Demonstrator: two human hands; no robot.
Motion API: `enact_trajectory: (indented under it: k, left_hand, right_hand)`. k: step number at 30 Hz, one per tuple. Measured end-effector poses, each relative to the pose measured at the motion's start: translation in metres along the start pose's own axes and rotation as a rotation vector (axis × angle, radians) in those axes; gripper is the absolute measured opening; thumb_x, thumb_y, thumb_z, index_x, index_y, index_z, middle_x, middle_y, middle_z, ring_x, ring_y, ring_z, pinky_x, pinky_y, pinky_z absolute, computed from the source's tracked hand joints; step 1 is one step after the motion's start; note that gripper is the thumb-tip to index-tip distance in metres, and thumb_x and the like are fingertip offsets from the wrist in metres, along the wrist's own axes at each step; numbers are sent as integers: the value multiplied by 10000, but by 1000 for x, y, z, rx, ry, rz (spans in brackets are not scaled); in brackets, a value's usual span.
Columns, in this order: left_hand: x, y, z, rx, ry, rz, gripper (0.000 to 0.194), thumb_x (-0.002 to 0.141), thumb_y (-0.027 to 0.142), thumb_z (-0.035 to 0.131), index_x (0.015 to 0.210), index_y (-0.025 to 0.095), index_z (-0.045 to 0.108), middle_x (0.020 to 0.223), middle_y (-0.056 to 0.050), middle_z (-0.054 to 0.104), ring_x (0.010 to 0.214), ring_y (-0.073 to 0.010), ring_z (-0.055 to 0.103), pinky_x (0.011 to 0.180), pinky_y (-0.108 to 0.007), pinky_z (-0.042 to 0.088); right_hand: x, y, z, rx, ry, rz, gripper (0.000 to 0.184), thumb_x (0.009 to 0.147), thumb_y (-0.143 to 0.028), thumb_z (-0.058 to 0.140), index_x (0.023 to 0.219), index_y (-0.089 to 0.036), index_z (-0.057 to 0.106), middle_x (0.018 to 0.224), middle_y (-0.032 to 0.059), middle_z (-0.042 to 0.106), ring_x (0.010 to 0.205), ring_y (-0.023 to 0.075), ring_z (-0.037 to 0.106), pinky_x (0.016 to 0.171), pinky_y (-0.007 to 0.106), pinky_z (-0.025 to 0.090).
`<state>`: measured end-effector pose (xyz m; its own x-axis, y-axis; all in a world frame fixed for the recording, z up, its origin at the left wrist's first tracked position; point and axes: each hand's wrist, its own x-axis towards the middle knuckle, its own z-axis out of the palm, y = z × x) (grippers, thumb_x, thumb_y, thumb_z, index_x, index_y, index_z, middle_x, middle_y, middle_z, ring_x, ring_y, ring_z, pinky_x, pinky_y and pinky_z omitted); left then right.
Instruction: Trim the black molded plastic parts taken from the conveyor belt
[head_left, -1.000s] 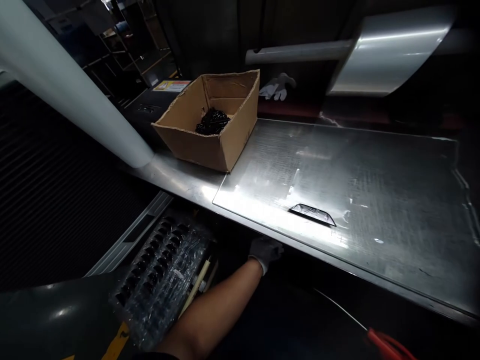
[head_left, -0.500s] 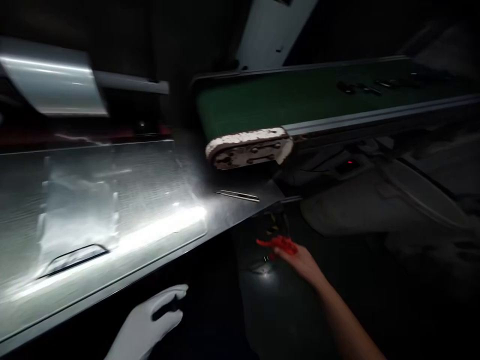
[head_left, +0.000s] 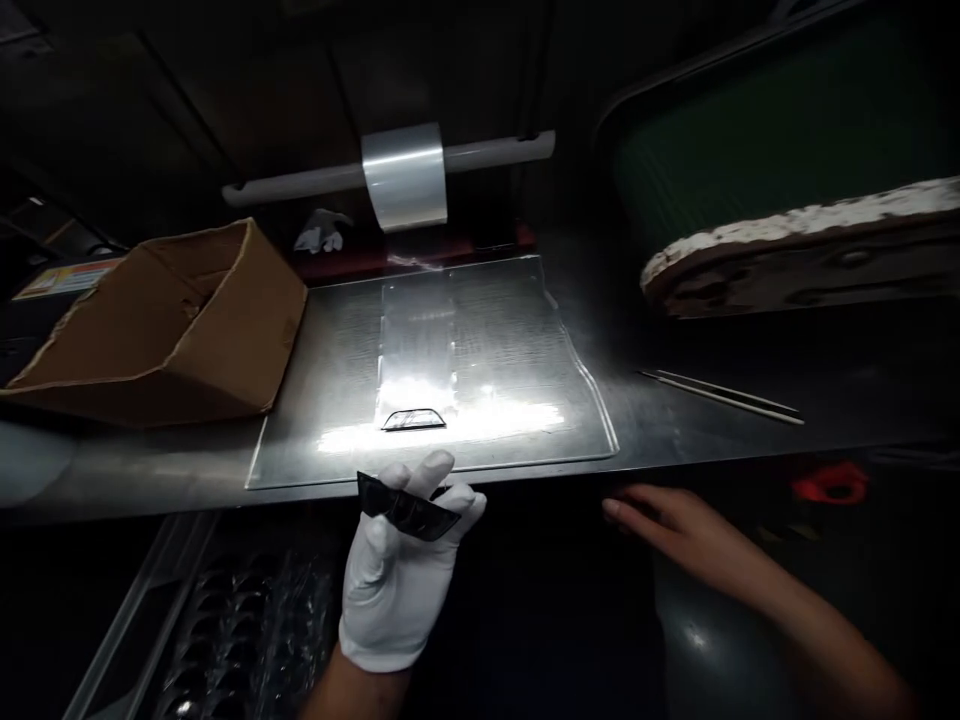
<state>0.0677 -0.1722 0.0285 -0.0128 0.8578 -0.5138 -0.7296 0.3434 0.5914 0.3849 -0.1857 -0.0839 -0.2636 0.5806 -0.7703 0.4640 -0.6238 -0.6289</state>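
My left hand (head_left: 405,570), in a white glove, is palm up at the front edge of the bench. Its thumb and fingers grip a black trapezoid plastic piece (head_left: 409,512), held tilted. My bare right hand (head_left: 675,525) hovers just off the bench edge, fingers loosely bent with a gap between thumb and forefinger; nothing shows in it. A thin trapezoid outline piece with a dark rim (head_left: 414,420) lies on the clear sheet (head_left: 502,350) beyond my left hand. Right of my right hand is a blurred red object (head_left: 831,484), its kind unclear.
An open cardboard box (head_left: 232,340) stands at left. A film roll (head_left: 405,178) hangs on a bar behind the sheet. Tweezers (head_left: 724,395) lie at right, below the green conveyor belt (head_left: 750,150). A tray of several dark pieces (head_left: 232,620) sits low at left.
The view has swung left. My right hand has let go of the red object and moved left. My left hand has come up to the bench edge, now showing the black piece.
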Motion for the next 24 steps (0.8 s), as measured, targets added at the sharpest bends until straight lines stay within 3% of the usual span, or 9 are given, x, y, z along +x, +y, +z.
enact_trajectory:
  k: [2,5,7,9,12,14,17,20,24]
  left_hand:
    - [0,6,-6,4,7,36,268,970,423,689,1214,342,764,1372,-41,738,1124,-246,761,1068,-477,573]
    - [-2,9,-9,0,36,66,275,967,413,695,1226,347,763,1413,-42,711,1158,-257,749,1088,-475,558]
    - [-4,11,-8,-27,65,67,276,968,418,694,1227,353,763,1413,-34,710,1161,-243,748,1081,-433,564]
    - [-5,12,-6,-49,95,76,270,962,418,703,1215,353,770,1397,-27,718,1168,-227,744,1060,-384,575]
    - [-5,17,-7,-36,129,114,263,953,408,715,1199,340,777,1394,-37,721,1235,-230,710,1068,-370,565]
    - [-6,21,-11,27,102,125,272,947,419,720,1207,361,770,1430,-34,698,1258,-254,697,1120,-431,530]
    - [-9,31,-18,201,65,76,290,895,467,769,1171,379,785,1486,-42,656,1272,-335,685,1167,-566,470]
    - [-12,39,-23,336,58,4,322,752,403,908,1035,270,833,1453,-114,674,1325,-404,634,1200,-572,427]
    - [-11,39,-26,270,13,-54,294,805,436,865,1065,305,825,1477,-103,656,1069,-350,779,1094,-523,540]
  right_hand:
    - [-10,-62,18,-87,-32,-252,211,967,-409,695,1110,-277,777,1035,39,791,923,228,739,810,322,549]
    - [-21,-154,44,-133,-19,-723,133,1006,-228,642,1120,-234,711,915,20,725,781,153,674,693,271,503]
    - [-23,-195,60,-127,1,-851,120,1005,-180,634,1112,-200,685,887,22,690,755,143,635,659,268,483]
    - [-20,-217,74,-133,3,-892,125,1003,-172,638,1121,-179,677,906,32,679,762,144,618,660,274,480]
    - [-9,-223,82,-124,36,-882,133,1002,-156,624,1125,-175,672,911,31,666,769,141,608,679,283,475]
    - [1,-222,79,-138,67,-809,130,1004,-176,623,1120,-191,680,916,26,656,785,143,610,691,290,469]
    - [17,-226,73,-161,-81,-618,161,1005,-294,652,1142,-243,720,991,22,671,832,150,630,717,291,480]
    - [24,-229,76,-102,-272,-455,120,976,-330,686,1030,-250,757,980,10,680,849,154,628,739,288,484]
    - [24,-219,86,183,-268,-266,165,961,-304,661,832,-202,652,739,-37,562,653,115,489,580,251,393]
